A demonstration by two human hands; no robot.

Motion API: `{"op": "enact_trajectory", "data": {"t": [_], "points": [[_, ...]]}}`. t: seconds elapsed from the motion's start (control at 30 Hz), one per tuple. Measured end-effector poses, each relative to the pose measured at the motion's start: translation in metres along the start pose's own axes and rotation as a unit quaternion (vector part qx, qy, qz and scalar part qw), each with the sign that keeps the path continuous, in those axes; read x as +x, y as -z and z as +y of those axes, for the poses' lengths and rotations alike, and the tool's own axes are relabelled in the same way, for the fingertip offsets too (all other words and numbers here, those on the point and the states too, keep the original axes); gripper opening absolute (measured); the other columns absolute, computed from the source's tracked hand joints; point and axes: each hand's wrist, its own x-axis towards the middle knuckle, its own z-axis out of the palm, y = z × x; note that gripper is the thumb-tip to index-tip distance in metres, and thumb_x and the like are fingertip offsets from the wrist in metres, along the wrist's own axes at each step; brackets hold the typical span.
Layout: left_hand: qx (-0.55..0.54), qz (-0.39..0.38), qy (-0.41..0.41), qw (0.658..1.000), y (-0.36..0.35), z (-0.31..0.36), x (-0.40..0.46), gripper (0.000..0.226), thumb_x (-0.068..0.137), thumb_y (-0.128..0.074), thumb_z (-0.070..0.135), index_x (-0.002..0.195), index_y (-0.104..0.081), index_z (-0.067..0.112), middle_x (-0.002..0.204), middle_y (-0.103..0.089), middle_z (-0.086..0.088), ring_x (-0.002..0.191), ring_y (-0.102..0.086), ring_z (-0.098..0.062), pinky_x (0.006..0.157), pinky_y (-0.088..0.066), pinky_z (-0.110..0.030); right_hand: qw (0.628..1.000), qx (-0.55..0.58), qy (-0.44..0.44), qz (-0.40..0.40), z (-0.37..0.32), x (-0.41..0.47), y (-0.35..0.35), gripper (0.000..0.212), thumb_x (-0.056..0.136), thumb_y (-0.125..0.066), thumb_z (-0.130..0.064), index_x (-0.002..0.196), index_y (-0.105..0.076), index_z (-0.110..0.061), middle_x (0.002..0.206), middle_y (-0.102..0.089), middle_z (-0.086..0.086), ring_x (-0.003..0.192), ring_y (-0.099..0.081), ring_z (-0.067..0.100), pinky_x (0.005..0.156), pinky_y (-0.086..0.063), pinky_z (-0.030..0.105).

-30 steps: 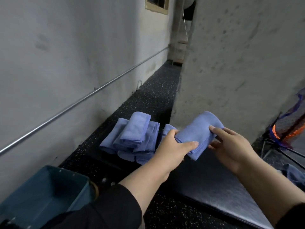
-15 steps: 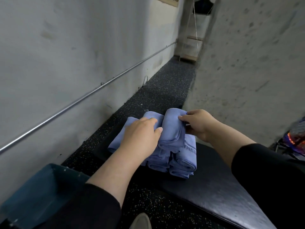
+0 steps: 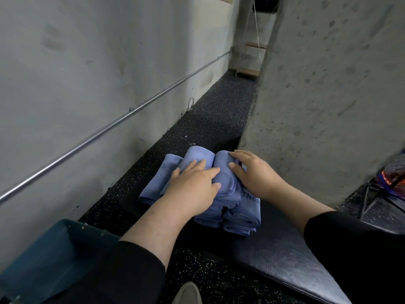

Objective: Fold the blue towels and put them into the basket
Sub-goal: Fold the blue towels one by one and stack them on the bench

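Note:
A pile of several folded blue towels (image 3: 243, 213) sits on the far end of a dark padded bench (image 3: 282, 257). My left hand (image 3: 192, 185) lies flat on top of the pile, fingers straight, pressing the left towels. My right hand (image 3: 252, 172) rests on the newest folded towel (image 3: 223, 172) at the pile's top right, fingers spread over it. The teal basket (image 3: 43, 255) stands on the floor at the lower left, with no towel showing in the visible part.
A grey wall with a metal rail (image 3: 105, 130) runs along the left. A concrete pillar (image 3: 328, 95) rises right behind the pile. A stand with orange and blue fabric (image 3: 392, 176) is at the right edge. My shoe (image 3: 186, 295) shows at the bottom.
One second ago both hands held a folded towel in the air right of the pile. They carried it left and set it on the pile, and both hands now press down on top.

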Motion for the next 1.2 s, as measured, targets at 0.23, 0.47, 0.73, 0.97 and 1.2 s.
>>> {"op": "enact_trajectory", "data": {"t": [0.23,0.47,0.73,0.97,1.2], "points": [[-0.024,0.090,-0.009,0.996,0.007,0.015,-0.002,0.040,0.104,-0.041,0.043,0.139,-0.049,0.026,0.146,-0.048,0.004,0.145,-0.032,-0.019,0.112,-0.032,-0.048,0.990,0.083,-0.002,0.112,0.004,-0.009,0.023,0.041,0.105,-0.046,-0.033,0.142,-0.055,-0.017,0.150,-0.049,-0.003,0.140,-0.041,0.011,0.113,-0.028,0.021],[-0.161,0.204,-0.046,0.965,0.021,0.080,-0.002,0.031,0.103,-0.049,0.032,0.128,-0.063,0.021,0.130,-0.063,0.000,0.118,-0.057,-0.023,0.098,-0.044,-0.040,0.981,0.128,-0.024,0.145,0.034,-0.054,0.048,0.036,0.103,-0.049,-0.038,0.131,-0.063,-0.020,0.136,-0.061,-0.006,0.127,-0.053,0.008,0.109,-0.039,0.025],[-0.213,0.135,-0.131,0.959,-0.015,0.207,-0.006,0.027,0.101,-0.052,0.037,0.120,-0.067,0.024,0.118,-0.068,0.001,0.111,-0.060,-0.022,0.092,-0.048,-0.036,0.983,0.047,-0.129,0.123,0.118,-0.182,0.093,0.030,0.101,-0.054,-0.035,0.124,-0.067,-0.019,0.121,-0.068,-0.002,0.113,-0.062,0.011,0.098,-0.044,0.023],[-0.233,0.007,-0.203,0.951,-0.054,0.320,-0.021,0.022,0.101,-0.052,0.036,0.112,-0.068,0.026,0.106,-0.070,0.009,0.105,-0.063,-0.018,0.086,-0.049,-0.032,0.958,-0.026,-0.231,0.168,0.187,-0.294,0.143,0.019,0.098,-0.061,-0.032,0.108,-0.072,-0.021,0.099,-0.075,-0.006,0.090,-0.067,0.009,0.084,-0.052,0.030],[-0.195,-0.058,-0.251,0.946,-0.091,0.372,-0.025,0.021,0.100,-0.052,0.037,0.109,-0.068,0.027,0.102,-0.070,0.009,0.099,-0.063,-0.018,0.089,-0.052,-0.038,0.883,-0.228,-0.269,0.310,0.243,-0.339,0.181,0.023,0.088,-0.065,-0.038,0.108,-0.069,-0.026,0.110,-0.066,-0.003,0.103,-0.058,0.025,0.089,-0.038,0.042]]}}
